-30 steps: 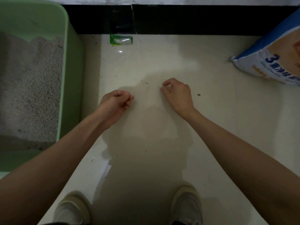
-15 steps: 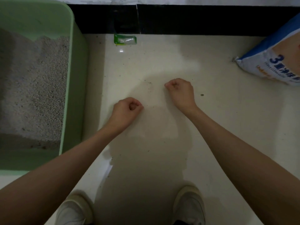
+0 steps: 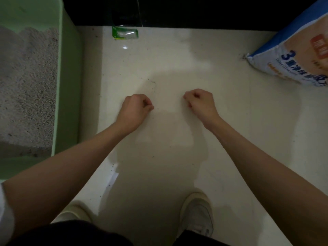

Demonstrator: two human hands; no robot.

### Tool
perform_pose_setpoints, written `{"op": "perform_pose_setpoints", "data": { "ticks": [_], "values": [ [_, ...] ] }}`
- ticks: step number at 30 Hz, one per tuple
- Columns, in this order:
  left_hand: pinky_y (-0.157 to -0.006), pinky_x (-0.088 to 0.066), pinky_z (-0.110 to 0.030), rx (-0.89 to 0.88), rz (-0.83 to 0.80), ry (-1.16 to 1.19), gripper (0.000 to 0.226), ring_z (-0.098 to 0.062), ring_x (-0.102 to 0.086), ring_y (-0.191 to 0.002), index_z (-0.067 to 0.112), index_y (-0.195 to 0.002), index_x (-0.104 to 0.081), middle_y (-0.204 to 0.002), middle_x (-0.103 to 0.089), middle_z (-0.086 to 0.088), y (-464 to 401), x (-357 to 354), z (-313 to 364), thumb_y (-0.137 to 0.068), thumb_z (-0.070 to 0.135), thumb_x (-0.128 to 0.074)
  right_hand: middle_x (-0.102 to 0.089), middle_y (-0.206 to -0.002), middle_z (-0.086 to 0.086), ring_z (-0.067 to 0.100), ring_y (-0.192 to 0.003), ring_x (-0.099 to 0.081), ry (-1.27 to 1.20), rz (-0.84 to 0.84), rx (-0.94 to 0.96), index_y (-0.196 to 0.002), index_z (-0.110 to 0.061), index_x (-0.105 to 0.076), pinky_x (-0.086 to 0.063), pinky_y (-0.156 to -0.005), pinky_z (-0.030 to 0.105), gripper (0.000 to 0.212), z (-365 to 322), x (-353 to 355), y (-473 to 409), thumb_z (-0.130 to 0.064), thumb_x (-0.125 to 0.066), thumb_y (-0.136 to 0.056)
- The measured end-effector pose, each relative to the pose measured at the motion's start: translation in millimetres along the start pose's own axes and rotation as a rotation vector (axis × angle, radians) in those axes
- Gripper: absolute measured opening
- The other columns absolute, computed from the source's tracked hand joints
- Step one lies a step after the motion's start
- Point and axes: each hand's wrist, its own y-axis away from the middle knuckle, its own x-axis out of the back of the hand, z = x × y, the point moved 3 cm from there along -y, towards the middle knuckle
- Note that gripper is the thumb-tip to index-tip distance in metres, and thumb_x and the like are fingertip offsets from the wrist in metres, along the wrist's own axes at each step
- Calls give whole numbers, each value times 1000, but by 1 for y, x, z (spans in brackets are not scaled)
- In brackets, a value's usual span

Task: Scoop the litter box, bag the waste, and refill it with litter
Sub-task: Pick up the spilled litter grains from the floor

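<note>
Both hands are held out over the pale floor (image 3: 177, 59), fingers curled into loose fists. The left hand (image 3: 134, 110) is seen from the back, its fingers folded under, and nothing can be made out inside it. The right hand (image 3: 200, 102) is curled likewise, thumb and fingertips drawn together; whether a small grain is pinched there cannot be told. The two hands are kept apart, with bare floor between them.

The green litter box (image 3: 68, 89) is placed at the left, its long wall just beside the left forearm. Grey litter (image 3: 26, 86) is spread inside it, heaped toward the far end, with a bare strip of green bottom left at the near end. A blue and white litter bag (image 3: 300, 55) is lying at the upper right, well apart from the right hand. A small green and clear packet (image 3: 125, 33) is set on the floor against the dark skirting (image 3: 195, 11), near the far corner of the litter box. Scattered dark specks (image 3: 153, 82) are seen on the floor just beyond the hands. Two pale shoes (image 3: 197, 215) are planted at the bottom edge.
</note>
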Motion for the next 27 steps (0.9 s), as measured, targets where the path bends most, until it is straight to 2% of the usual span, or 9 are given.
{"op": "perform_pose_setpoints", "data": {
  "ticks": [3,5,14,16,18,20,22,24,27],
  "values": [
    [-80,-42,-26,-4,-28,-23,11,-24,-59,-91,8,-90,-69,-89,-67,-10,-3,1,2,-85,16,-63,-65,-90,0,18,-89,-58,387,-15,184,-105,-6,-65,-35,-75,18,21,-10,-10,-4,-18,-57,-89],
    [-75,-39,-26,-31,-42,-49,10,-25,-58,-90,8,-92,-65,-86,-64,-8,-4,1,4,-85,16,-62,-67,-106,8,23,-101,-59,485,-27,221,-108,-7,-63,-38,-85,22,24,-11,-15,-7,-20,-58,-89],
    [-73,-38,-23,-89,-79,-68,9,-22,-58,-83,8,-89,-68,-88,-67,-10,-6,2,5,-85,12,-61,-67,-105,16,33,-99,-59,654,-80,245,-100,-4,-63,-46,-84,36,22,-14,-20,-11,-19,-49,-94],
    [-73,-36,-22,-109,-112,-104,12,-21,-57,-83,7,-91,-67,-91,-67,-10,-8,1,7,-87,13,-58,-66,-91,10,25,-84,-60,461,-46,198,-96,-3,-64,-45,-73,28,20,-16,-16,-11,-17,-52,-93],
    [-68,-35,-20,-62,-88,-52,11,-17,-53,-75,8,-88,-65,-83,-64,-6,-8,6,9,-87,13,-56,-56,-68,3,12,-57,-52,-125,-83,-11,-82,-5,-62,-39,-55,22,14,-15,-11,-5,-11,-54,-92],
    [-57,-35,-20,179,-40,387,12,-13,-47,-61,9,-74,-61,-67,-56,-1,-8,14,4,-84,9,-55,-53,-58,2,8,-45,-49,-791,-252,-247,-73,-8,-54,-38,-44,18,20,-15,-14,7,-4,-49,-92],
    [-47,-33,-19,429,-51,1015,25,-14,-43,-52,10,-58,-52,-56,-53,-2,-2,20,0,-82,2,-49,-61,-57,4,11,-48,-56,-1095,-374,-357,-71,-8,-51,-42,-44,18,24,-14,-14,17,-3,-43,-92],
    [-44,-34,-18,518,-55,1299,27,-13,-44,-50,11,-57,-44,-53,-53,-3,4,22,-4,-82,0,-42,-63,-57,4,11,-49,-57,-1083,-437,-341,-72,-7,-51,-43,-45,17,25,-15,-16,20,1,-38,-91],
    [-46,-35,-20,411,9,1079,24,-12,-45,-49,9,-62,-46,-58,-51,-5,12,25,-6,-80,-7,-46,-62,-59,3,5,-45,-54,-461,-388,-157,-80,-3,-60,-40,-45,16,20,-15,-30,19,1,-44,-91]
  ]
}}
